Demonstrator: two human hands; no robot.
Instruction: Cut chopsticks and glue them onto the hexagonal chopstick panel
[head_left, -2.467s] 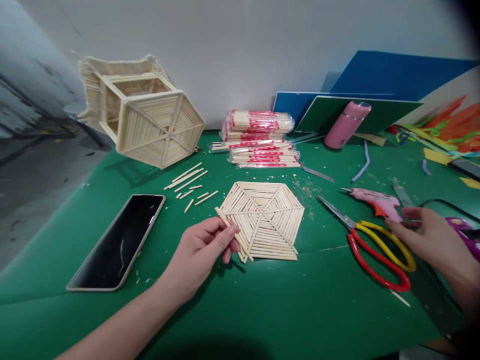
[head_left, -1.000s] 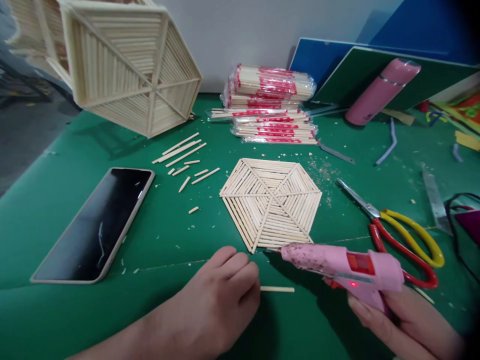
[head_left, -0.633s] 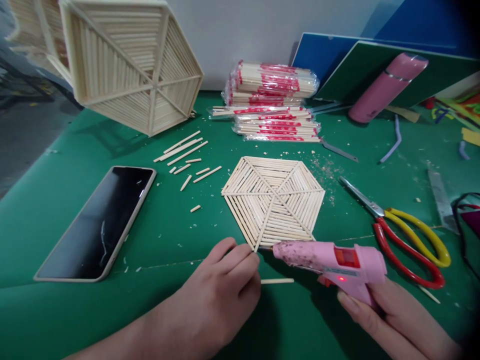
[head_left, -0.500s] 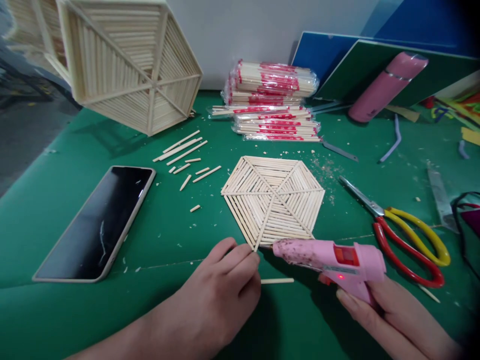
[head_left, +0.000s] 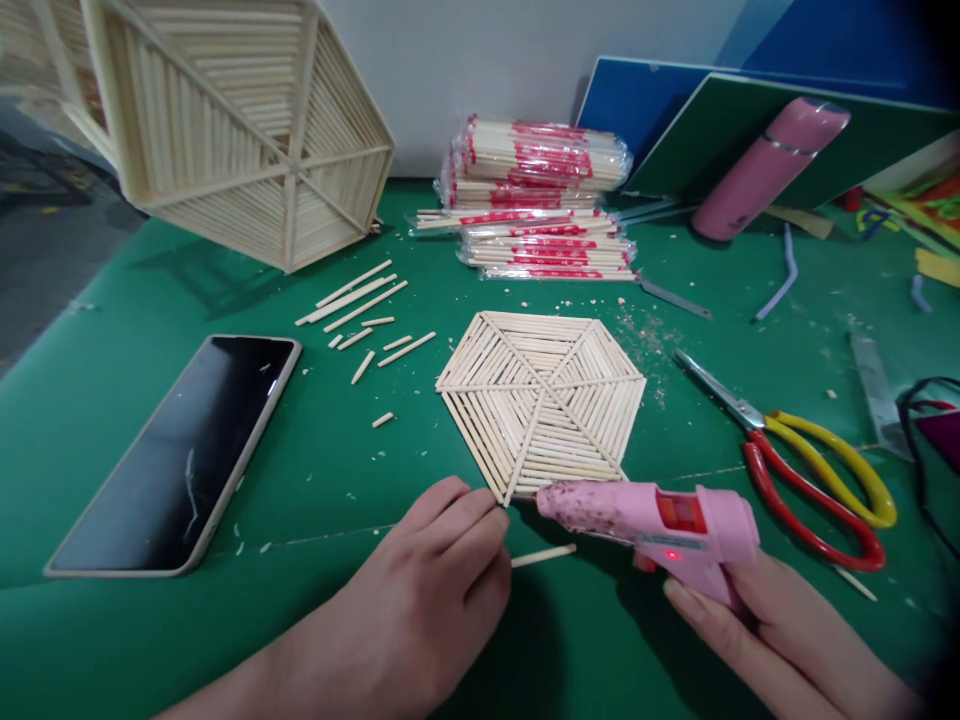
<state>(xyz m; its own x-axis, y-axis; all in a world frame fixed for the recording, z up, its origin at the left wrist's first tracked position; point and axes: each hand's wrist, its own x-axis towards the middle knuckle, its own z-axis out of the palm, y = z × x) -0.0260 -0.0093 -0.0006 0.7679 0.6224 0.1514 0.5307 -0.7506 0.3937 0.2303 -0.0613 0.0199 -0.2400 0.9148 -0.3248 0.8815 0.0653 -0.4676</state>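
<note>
My left hand is closed in a pinch on a thin wooden stick that pokes out to the right, just below a flat hexagon of glued sticks on the green mat. My right hand grips a pink hot glue gun with a red light lit. Its nozzel points left, close to the hexagon's near corner and to my left fingertips.
A black phone lies at left. Loose cut sticks lie behind it. A large hexagonal stick structure stands at back left, wrapped chopstick packs at back centre, a pink bottle and red-yellow scissors at right.
My right hand picked up the glue gun from the right and brought it to the hexagon's near corner. My left hand drew the stick down in front of the hexagon.
</note>
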